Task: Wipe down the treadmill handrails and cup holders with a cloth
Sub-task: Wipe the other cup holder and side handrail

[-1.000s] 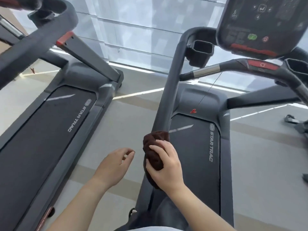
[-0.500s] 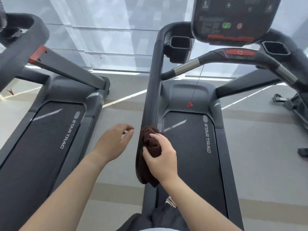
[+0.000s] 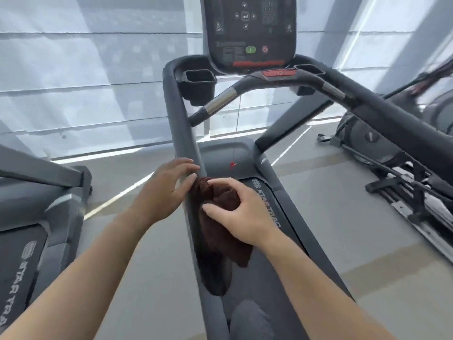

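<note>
Cloth [image 3: 221,231] is bunched over the left rail [image 3: 180,119], roughly halfway along it. The right hand [image 3: 242,217] sits on top with its fingers [image 3: 226,183] curled round the wad and the thumb coming in from the near side, so it's a proper grip, not a flat palm. A loose tail of it hangs off the inner side of the rail, over the belt [image 3: 269,278]. The left hand [image 3: 166,190] holds nothing, its fingers spread and relaxed, tips right at the rail just ahead of the cloth. Can't tell if they're actually touching it or only beside it.

I'd call this mid-wipe on the left rail. The top stretch of that rail, the left cup holder [image 3: 198,84], the right cup holder [image 3: 309,68] and the right rail [image 3: 392,123] all look like they're yet to come, so my guess is under halfway. The next move wants the right hand to keep the cloth wrapped snug and slide it up the rail. The left hand needs to get out of its path or brace the rail further up. The hanging tail could snag or just drag along without cleaning anything, so I'd gather it in first.

The rail's long axis runs away from the person, from down by their legs up toward the console [image 3: 250,33]. It then bends right at the top corner beside the left cup holder. The cloth lies lengthwise along it, bunched end pointing up-rail and loose end trailing back toward the person
</note>
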Demonstrator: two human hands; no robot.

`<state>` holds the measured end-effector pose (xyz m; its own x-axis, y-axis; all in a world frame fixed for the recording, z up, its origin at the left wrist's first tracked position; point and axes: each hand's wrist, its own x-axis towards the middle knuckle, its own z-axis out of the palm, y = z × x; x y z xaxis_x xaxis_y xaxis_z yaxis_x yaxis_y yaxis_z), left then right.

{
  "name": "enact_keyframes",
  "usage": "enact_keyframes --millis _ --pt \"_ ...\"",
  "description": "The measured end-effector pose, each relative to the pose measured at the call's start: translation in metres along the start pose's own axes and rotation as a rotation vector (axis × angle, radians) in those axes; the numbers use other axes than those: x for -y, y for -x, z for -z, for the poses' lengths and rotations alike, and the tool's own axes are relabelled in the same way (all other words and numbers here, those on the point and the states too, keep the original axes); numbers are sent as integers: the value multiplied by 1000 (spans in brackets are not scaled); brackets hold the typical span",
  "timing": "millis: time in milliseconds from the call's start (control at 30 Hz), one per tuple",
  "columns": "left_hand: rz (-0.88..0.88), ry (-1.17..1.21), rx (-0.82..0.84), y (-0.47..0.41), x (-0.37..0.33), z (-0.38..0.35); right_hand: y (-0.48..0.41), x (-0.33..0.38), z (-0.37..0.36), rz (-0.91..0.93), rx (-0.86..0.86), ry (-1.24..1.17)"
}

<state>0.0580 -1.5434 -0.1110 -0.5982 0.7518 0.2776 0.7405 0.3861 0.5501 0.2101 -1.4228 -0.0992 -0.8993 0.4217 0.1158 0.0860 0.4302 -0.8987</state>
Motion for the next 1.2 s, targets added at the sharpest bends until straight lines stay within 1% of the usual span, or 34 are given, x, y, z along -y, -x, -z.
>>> enact_keyframes --millis 100,167,233,333,400,467,533,633,733,867,1033,1133,1200 --pt "-216 81 -14 2 5 -17 18 -6 -7 -15 -143 72" --pt "-275 97 15 11 6 -21 40 -3 -15 -16 -243 140" --pt "-297 95 58 21 7 -21 69 -1 -32 11 -365 225" --pt "-322 95 70 26 8 -18 115 -16 -76 129 -617 285" --pt "-327 86 85 27 12 -19 135 -27 -105 88 -748 248" --pt "-292 85 124 29 17 -21 138 -30 -112 41 -831 193" --pt "-266 78 150 31 21 -22 124 -20 -100 52 -831 207" --pt "-272 61 159 29 22 -22 95 3 -81 90 -753 316" --pt "-286 58 187 26 27 -20 97 7 -96 94 -716 462" --pt "-302 128 254 21 35 -8 112 -5 -123 96 -695 681" --pt "-281 104 251 37 41 4 88 4 -118 73 -697 727" --pt "-297 112 262 60 40 5 106 -6 -130 38 -738 681" --pt "-302 121 266 78 37 6 124 -16 -136 12 -765 592"
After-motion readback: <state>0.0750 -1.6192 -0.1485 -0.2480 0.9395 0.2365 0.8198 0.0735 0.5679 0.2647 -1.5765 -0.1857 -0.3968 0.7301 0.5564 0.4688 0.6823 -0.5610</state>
